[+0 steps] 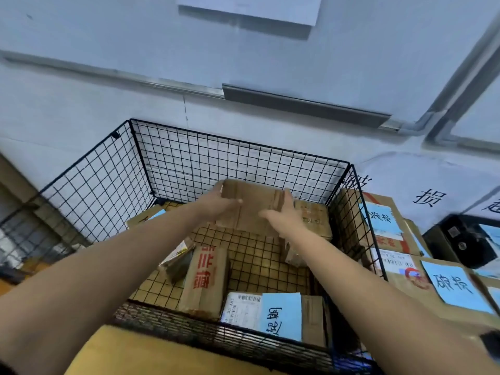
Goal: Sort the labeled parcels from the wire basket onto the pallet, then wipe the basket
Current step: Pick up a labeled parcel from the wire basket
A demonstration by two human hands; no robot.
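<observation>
Gripping the box (251, 212) by its two ends, each curled round an edge, the left hand (216, 203) and right hand (284, 215) have it at the far end of the basket (238, 144), over other parcels (205, 280); likely faults: snagging the wire wall on lifting, or slipping from so narrow a hold.

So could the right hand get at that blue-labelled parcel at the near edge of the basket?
Probably, once freed: the right hand now grips a cardboard box; the blue-labelled parcel lies uncovered in the open-topped basket.
</observation>
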